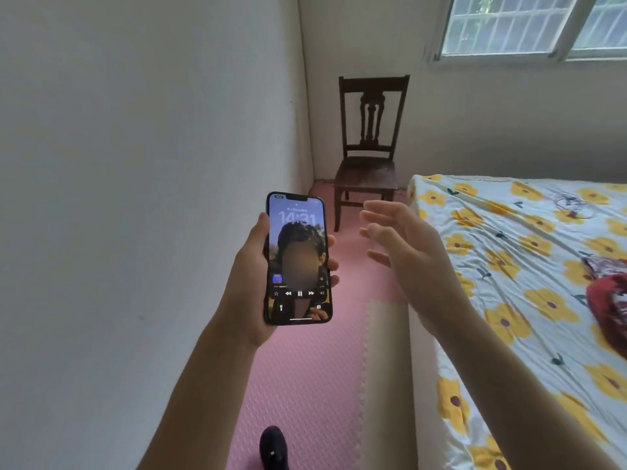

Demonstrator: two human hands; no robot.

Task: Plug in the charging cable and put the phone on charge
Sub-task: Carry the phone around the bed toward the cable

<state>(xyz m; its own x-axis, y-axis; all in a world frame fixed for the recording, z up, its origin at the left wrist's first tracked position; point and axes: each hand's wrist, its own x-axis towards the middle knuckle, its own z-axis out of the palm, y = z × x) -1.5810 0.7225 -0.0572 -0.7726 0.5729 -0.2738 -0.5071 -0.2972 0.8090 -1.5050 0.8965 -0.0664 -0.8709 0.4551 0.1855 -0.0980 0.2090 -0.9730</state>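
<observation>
Left hand (252, 276) gripping dark slim smartphone with lit lock screen (298, 257), held upright in mid-air, centre-left of scene, screen facing camera. Thumb along left edge of phone, fingertips wrapping round right edge. Clock digits and media controls visible on screen.

Right hand (403, 247) just right of phone, not touching it, fingers spread and relaxed, holding nothing. Slight motion blur on fingertips.

Thin coiled cable, pale, possibly the charging lead (573, 206), lying on far part of bed, well apart from both hands. Too small and blurred to confirm connector type.

Bed with white sheet printed with yellow flowers (529, 300) filling right side. Red patterned fabric item (607, 300) on sheet at right edge, partly cut off.

Dark brown carved wooden chair (369, 147) in far corner, against white walls (135, 164), just left of bed's far end. Seat bare.

Pink textured foam floor mat (305, 385) running between left wall and bed, beige mat tile (383, 368) beside bed side. Dark shoe tip (273, 447) at near bottom edge on pink mat.

White-framed barred window (529, 25) top right, above bed.
</observation>
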